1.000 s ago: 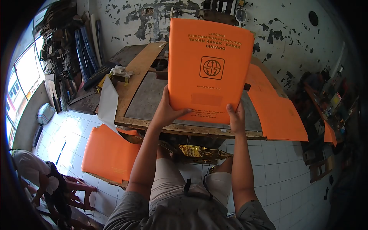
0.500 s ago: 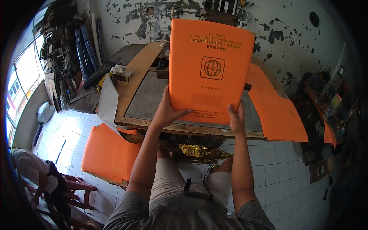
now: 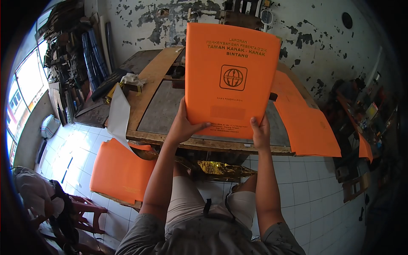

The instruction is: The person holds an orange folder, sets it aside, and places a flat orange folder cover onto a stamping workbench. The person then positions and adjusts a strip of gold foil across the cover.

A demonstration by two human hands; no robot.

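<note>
An orange printed report cover (image 3: 231,55) is held up in front of me, its face with gold lettering and a globe emblem turned my way. My left hand (image 3: 186,125) grips its lower left edge, thumb across the front. At the lower right corner my right hand (image 3: 261,131) pinches it, thumb also in front. The fingers behind the cover are hidden. Beyond and below it lies the worktable (image 3: 163,112) with a dark grey top. More orange sheets (image 3: 304,127) lie on the table's right side.
A stack of orange covers (image 3: 121,170) sits low at my left, with a pale sheet (image 3: 119,112) curling above it. Gold foil (image 3: 223,168) hangs under the table edge. A person (image 3: 38,191) is beside a red stool (image 3: 89,210); another person (image 3: 350,89) is at far right.
The cover has shifted slightly left and down in view, still in both hands. The person at the lower left has leaned further toward the stool.
</note>
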